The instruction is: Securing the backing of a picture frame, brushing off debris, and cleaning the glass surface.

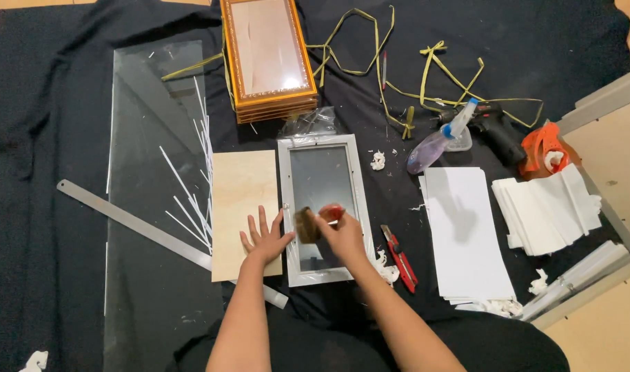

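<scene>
A silver picture frame [285, 207] with dark glass lies on the black cloth in front of me. My right hand [340, 233] holds a small brush [308, 224] with a red handle over the lower part of the glass. My left hand [265, 238] rests flat with fingers spread on a thin plywood board [240, 189], its fingertips touching the frame's left edge.
A large glass sheet [149, 172], thin white strips and a metal ruler [115, 210] lie to the left. Stacked gold frames [267, 55] and yellow straps are behind. To the right are a red cutter [400, 258], spray bottle [439, 141], white paper stack [466, 231], folded tissues and a black tool.
</scene>
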